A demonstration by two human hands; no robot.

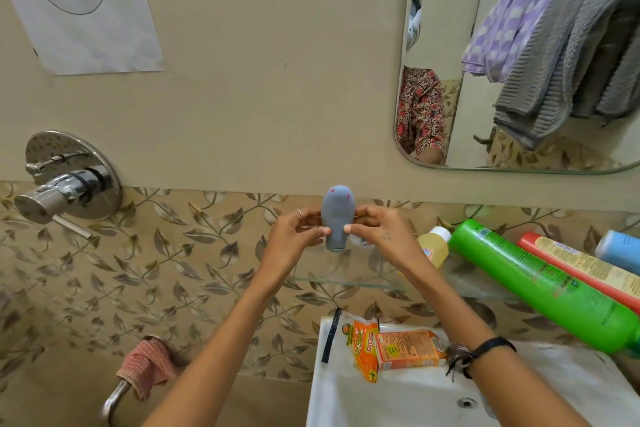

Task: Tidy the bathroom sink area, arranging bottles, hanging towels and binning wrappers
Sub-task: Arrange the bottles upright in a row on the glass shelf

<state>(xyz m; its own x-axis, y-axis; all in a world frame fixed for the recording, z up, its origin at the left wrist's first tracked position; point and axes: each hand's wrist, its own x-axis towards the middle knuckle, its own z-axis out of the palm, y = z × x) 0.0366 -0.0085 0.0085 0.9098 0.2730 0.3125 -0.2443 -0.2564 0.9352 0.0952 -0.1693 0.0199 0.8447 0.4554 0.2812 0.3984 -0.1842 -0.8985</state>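
Note:
A small grey-blue bottle [336, 218] with pink dots is held upright against the tiled wall, above the left end of a glass shelf [346, 281]. My left hand [294, 243] pinches its left side and my right hand [381, 236] pinches its right side. On the shelf to the right stand a yellow bottle [433, 246], a tall green bottle [540, 284], an orange-red bottle [585, 267] and a blue bottle [620, 248]. Orange wrappers [391, 347] and a black comb [330, 336] lie on the white sink [398, 399] rim. A pink checked cloth [149, 364] hangs on a chrome rail.
A chrome shower mixer [69, 180] juts from the wall at left. A mirror [467, 114] at upper right reflects hanging purple and grey towels [561, 45]. A paper sign marked 13 [79, 0] is stuck on the wall.

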